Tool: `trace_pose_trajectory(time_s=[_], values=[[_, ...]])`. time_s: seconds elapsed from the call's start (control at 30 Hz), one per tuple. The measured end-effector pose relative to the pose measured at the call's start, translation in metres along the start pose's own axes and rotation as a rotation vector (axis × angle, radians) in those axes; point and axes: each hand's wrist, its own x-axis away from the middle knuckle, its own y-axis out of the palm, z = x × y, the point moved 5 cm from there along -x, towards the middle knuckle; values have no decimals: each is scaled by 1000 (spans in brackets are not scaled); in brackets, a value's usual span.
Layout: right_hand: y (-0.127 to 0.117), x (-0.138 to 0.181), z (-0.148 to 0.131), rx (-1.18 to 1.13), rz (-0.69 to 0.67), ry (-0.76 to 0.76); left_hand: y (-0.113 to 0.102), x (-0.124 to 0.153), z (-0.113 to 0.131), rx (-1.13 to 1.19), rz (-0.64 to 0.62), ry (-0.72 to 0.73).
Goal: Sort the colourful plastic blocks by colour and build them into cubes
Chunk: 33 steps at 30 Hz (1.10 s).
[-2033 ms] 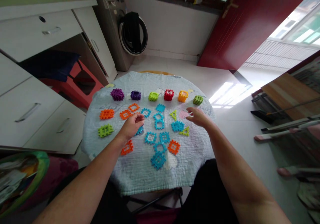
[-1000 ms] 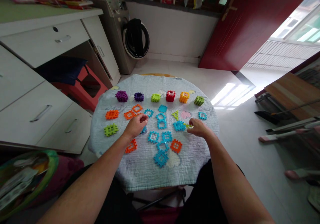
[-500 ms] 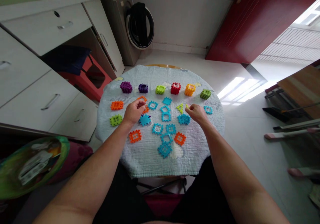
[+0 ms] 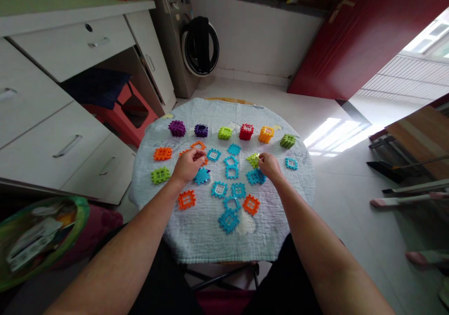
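My right hand (image 4: 269, 166) is closed, pinching a yellow-green triangular building piece (image 4: 253, 160) by its right side. That piece seems to lie over another of the same colour. Just below sits a stack of blue square pieces (image 4: 255, 177). My left hand (image 4: 188, 166) hovers over orange building pieces (image 4: 198, 145) that it partly hides, its fingers loosely bent and apart with nothing visible in them. Near its fingertips are a blue window piece (image 4: 213, 154) and a blue piece (image 4: 201, 176) with purple showing at its edge.
Stacks run along the far side of the cloth-covered table (image 4: 210, 240): purple (image 4: 177, 128), dark purple (image 4: 201, 130), lime (image 4: 225, 133), red (image 4: 246, 131), yellow (image 4: 266, 134) and green (image 4: 288, 141). Several blue pieces (image 4: 229, 220) lie down the middle. A bin (image 4: 82, 226) stands at left.
My right hand has brought its yellow-green piece leftward onto the yellow-green triangle beside it. My left hand stays over the orange pieces. The camera view has tilted up slightly.
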Motion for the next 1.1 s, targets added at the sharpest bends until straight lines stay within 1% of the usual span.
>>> trace_pose_trajectory(time_s=[0.1,0.27,0.43,0.53,0.7,0.9,1.1], values=[[1,0,-1,3,9,-8,1,2,2,17,-11,-16],[4,2,-10,13,10,-108,2,3,6,29,-10,-6],[5,3,-13,23,-24,-153,1,3,5,34,-13,-5],[6,4,-14,26,-11,-169,2,2,3,17,-22,0],[8,6,-15,50,63,-103,3,1,4,-41,-36,13],[14,3,-15,127,23,-50,3,2,3,-19,-38,-3],[12,3,-14,100,59,-12,3,1,3,-18,-37,-8]])
